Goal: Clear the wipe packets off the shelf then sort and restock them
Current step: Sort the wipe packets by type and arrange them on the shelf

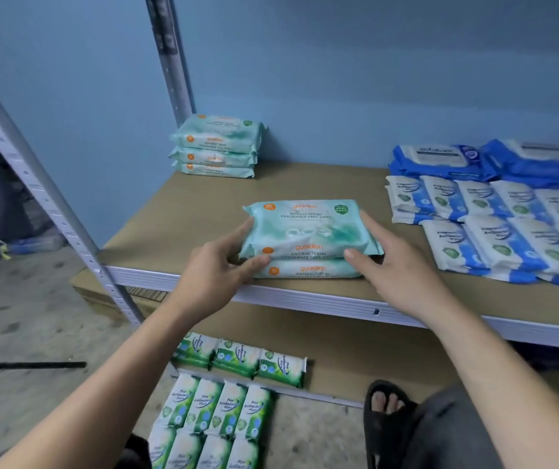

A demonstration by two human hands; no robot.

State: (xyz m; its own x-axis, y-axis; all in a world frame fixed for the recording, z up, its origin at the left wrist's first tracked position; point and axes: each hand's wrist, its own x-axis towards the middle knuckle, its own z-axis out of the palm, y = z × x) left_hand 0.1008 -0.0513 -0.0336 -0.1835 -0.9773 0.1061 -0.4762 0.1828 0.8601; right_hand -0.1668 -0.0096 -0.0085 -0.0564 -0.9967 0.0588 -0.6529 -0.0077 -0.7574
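Two teal wipe packets lie stacked at the shelf's (186,211) front edge. My left hand (217,269) holds the top teal packet (308,228) at its left end, thumb at the front and fingers along the side. On the right end, my right hand (393,258) grips the same packet the same way. The bottom teal packet (308,270) lies under it. Three more teal packets (215,147) are stacked at the back left of the shelf.
Small blue-and-white packets (494,225) lie in rows on the shelf's right, with larger blue packets (440,160) behind them. Green packets (214,407) lie in rows on the floor, others (237,358) on the lower shelf. A metal upright (54,211) stands left. My sandalled foot (386,411) is below.
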